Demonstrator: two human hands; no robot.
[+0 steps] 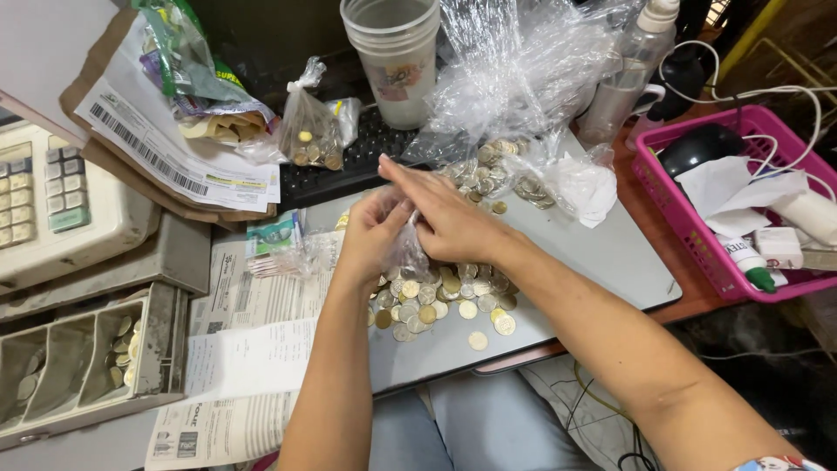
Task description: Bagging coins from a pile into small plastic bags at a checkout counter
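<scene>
**Coins going into a small clear bag over the grey board**

The person's left hand and right hand meet above a loose heap of silver and gold-coloured coins spread on a flat grey board that lies across the lap. Between the two hands is a small crumpled clear plastic bag. The left hand's fingers are curled in and pinching the film on its side; the right hand lies over it with the fingers mostly straight and close together, fingertips reaching past the left hand, so whether they grip the bag or only press on it I cannot tell. The bag hangs just above the heap, touching or nearly touching the topmost coins.

To my eye the work in hand is bagging the counted coins, and it is at the stage of opening or holding the bag's mouth. The next move, I would judge, calls for keeping that thin film spread with one hand while the other gathers coins without scattering the heap off the board's near edge.

Further back sit a knotted clear bag of coins, a stack of translucent plastic cups, an open grey coin drawer and a pink plastic basket.
</scene>
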